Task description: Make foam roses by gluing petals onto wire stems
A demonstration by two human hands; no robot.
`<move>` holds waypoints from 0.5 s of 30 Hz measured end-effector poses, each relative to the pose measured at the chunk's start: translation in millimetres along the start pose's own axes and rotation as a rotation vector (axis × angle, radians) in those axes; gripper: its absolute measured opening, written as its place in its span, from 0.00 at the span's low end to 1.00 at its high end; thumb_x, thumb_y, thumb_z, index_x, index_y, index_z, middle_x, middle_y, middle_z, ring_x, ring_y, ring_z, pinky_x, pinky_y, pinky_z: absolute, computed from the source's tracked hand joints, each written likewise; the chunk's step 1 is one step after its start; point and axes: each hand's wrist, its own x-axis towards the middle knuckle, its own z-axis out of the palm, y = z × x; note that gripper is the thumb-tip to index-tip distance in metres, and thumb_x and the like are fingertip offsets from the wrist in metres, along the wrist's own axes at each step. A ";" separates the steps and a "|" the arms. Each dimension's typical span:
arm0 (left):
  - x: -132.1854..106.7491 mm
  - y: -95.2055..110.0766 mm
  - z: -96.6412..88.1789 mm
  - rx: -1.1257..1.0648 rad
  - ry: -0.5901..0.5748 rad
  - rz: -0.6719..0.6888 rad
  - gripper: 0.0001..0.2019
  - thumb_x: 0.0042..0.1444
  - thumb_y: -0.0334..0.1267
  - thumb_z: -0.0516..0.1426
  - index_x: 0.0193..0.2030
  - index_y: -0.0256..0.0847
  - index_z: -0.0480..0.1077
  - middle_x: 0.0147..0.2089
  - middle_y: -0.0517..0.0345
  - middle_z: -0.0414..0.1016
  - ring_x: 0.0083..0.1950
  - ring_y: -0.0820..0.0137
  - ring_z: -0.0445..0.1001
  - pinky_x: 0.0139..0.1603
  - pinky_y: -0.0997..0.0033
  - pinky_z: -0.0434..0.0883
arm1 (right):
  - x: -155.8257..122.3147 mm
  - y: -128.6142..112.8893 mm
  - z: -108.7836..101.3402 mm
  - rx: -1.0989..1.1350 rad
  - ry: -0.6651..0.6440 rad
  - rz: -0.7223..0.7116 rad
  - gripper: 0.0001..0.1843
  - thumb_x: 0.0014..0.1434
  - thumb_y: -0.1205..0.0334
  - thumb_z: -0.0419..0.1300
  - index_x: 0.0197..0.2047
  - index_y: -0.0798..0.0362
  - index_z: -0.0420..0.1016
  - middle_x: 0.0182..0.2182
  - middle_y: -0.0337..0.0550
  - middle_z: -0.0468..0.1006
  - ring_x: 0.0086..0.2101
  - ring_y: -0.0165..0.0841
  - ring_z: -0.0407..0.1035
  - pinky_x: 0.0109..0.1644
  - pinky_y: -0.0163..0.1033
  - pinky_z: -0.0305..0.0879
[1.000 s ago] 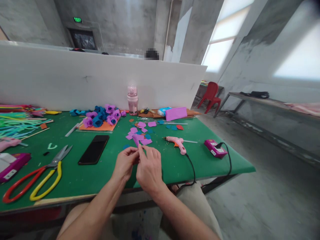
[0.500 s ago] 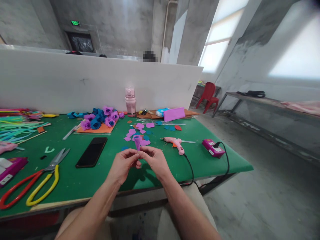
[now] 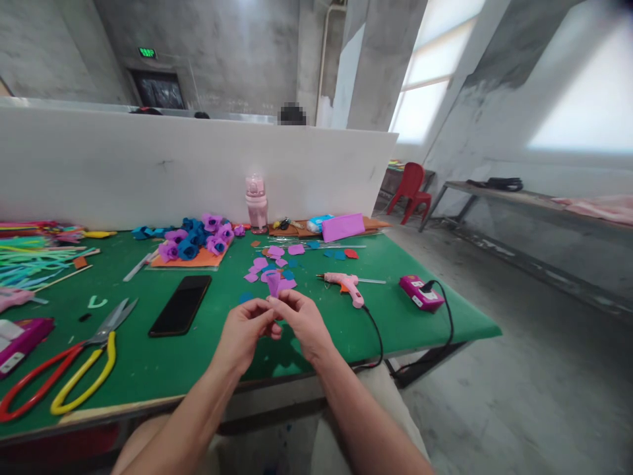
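Between my fingertips is a purple paper flower [image 3: 273, 282], rolled into a small cone with its wide end up. My left hand [image 3: 247, 328] pinches its lower end from the left. From the other side my right hand [image 3: 300, 321] pinches the same base, its thumb meeting the left fingers. Both hands hover above the green table, near its front edge. Just beyond them lie loose purple petals [image 3: 260, 264] and blue ones. To the right a pink glue gun [image 3: 346, 282] rests on its side, with a clear glue stick in its back.
Scissors [image 3: 101, 336] with red and yellow handles and a black phone [image 3: 180, 305] lie to the left. Finished paper flowers [image 3: 195, 239] sit on orange sheets. A pink bottle [image 3: 256, 204] stands by the white partition [image 3: 198, 161]. A purple power strip [image 3: 421, 293] is at right.
Both hands keep their hold on the purple flower, with only slight finger movement; the right fingers shift a little over its base. The view has tilted marginally.
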 end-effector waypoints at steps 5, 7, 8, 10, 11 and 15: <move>4.0 2.0 -7.0 -0.089 -0.021 -0.109 0.10 0.40 0.36 0.65 0.27 0.34 0.71 0.25 0.56 0.75 0.19 0.77 0.68 0.20 0.78 0.66 | 7.8 3.7 -9.8 0.092 0.020 0.092 0.24 0.54 0.43 0.52 0.34 0.55 0.76 0.28 0.41 0.74 0.29 0.29 0.67 0.38 0.34 0.62; 4.3 1.4 -6.7 -0.090 -0.027 -0.118 0.10 0.40 0.36 0.65 0.27 0.34 0.71 0.24 0.56 0.75 0.19 0.78 0.67 0.19 0.78 0.66 | 8.1 5.1 -9.7 0.020 0.022 0.023 0.21 0.53 0.45 0.54 0.32 0.55 0.76 0.27 0.41 0.74 0.29 0.29 0.66 0.38 0.34 0.62; 4.0 0.8 -5.9 -0.088 -0.034 -0.115 0.10 0.40 0.36 0.65 0.27 0.34 0.71 0.24 0.56 0.75 0.19 0.78 0.67 0.19 0.78 0.66 | 7.3 5.3 -8.5 -0.028 0.012 -0.020 0.19 0.52 0.47 0.56 0.30 0.55 0.75 0.25 0.39 0.73 0.28 0.28 0.65 0.36 0.34 0.61; 2.6 0.0 -3.2 -0.070 -0.042 -0.086 0.10 0.39 0.36 0.65 0.26 0.34 0.71 0.23 0.58 0.74 0.19 0.77 0.68 0.20 0.77 0.67 | 4.3 4.5 -5.1 -0.118 0.015 -0.085 0.15 0.50 0.50 0.60 0.28 0.55 0.74 0.22 0.37 0.71 0.25 0.28 0.63 0.31 0.33 0.60; 1.6 0.0 -1.6 -0.050 -0.036 -0.060 0.10 0.39 0.36 0.66 0.26 0.34 0.71 0.22 0.59 0.73 0.19 0.76 0.68 0.20 0.77 0.67 | 2.5 3.6 -3.3 -0.167 0.041 -0.116 0.14 0.49 0.51 0.61 0.27 0.55 0.73 0.22 0.37 0.70 0.24 0.28 0.62 0.30 0.33 0.60; -2.0 3.5 3.8 -0.003 -0.010 -0.003 0.10 0.39 0.37 0.65 0.26 0.35 0.72 0.22 0.60 0.73 0.19 0.76 0.69 0.20 0.76 0.67 | -2.2 -0.7 -0.2 -0.338 0.151 -0.240 0.17 0.52 0.49 0.57 0.27 0.55 0.74 0.21 0.37 0.70 0.24 0.29 0.63 0.31 0.34 0.61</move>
